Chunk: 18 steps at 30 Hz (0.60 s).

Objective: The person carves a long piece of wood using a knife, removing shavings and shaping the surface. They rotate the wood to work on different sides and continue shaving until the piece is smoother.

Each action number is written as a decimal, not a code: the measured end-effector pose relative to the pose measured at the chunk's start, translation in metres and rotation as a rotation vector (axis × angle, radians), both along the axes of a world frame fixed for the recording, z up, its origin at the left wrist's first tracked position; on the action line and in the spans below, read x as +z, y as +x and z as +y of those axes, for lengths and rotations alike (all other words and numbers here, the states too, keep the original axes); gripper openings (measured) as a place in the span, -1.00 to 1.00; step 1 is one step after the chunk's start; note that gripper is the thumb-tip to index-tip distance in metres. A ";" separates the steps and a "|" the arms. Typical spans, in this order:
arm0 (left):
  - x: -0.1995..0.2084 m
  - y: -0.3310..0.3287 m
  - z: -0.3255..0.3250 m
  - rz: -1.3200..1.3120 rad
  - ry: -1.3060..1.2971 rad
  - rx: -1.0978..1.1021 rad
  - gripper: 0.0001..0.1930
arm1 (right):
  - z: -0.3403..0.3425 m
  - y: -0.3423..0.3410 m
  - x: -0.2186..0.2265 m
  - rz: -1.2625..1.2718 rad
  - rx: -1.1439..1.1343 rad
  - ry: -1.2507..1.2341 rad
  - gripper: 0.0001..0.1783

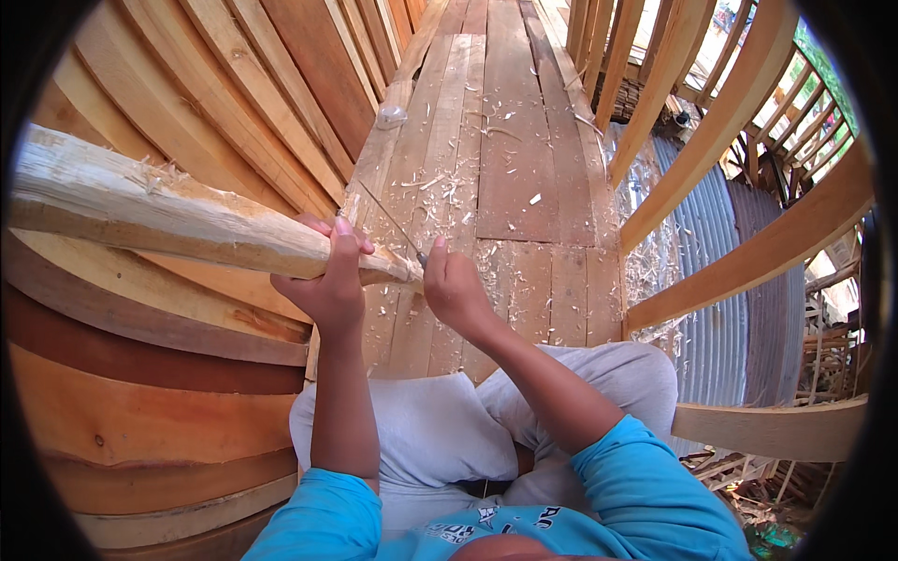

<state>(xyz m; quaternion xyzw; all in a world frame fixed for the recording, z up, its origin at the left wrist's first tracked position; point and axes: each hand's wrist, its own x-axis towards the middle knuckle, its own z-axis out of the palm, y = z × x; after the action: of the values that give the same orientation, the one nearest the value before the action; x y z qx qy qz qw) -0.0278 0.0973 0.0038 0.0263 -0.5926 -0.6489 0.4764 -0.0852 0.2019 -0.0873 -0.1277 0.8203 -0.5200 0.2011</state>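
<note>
Just past the lap (402, 421), the right hand (454, 285) gripped a knife (393, 221) and the left hand (329, 275) the pole (178, 206), near its tapered end; a slip could have nicked the left fingers. Shavings (535, 198) littered the floor (520, 168).

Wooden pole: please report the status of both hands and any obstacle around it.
Left hand gripping wooden pole near its tapered end. Right hand holding thin-bladed tool at that end. Loose shavings scattered on plank floor.
</note>
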 end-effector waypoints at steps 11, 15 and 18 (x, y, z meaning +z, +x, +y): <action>0.003 -0.008 0.006 -0.019 0.006 0.021 -0.83 | -0.006 -0.001 -0.071 0.049 -0.112 0.020 -0.29; 0.000 -0.004 -0.010 0.009 0.008 0.054 -0.85 | -0.006 0.002 -0.011 0.008 -0.023 0.038 -0.28; -0.001 -0.004 -0.006 0.033 0.019 0.020 -0.85 | -0.002 0.004 -0.027 0.090 -0.040 0.043 -0.29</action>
<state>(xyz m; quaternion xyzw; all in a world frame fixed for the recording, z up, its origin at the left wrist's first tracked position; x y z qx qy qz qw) -0.0315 0.0909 0.0024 0.0259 -0.5780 -0.6503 0.4923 -0.0812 0.1995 -0.1142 -0.1301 0.8419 -0.4999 0.1561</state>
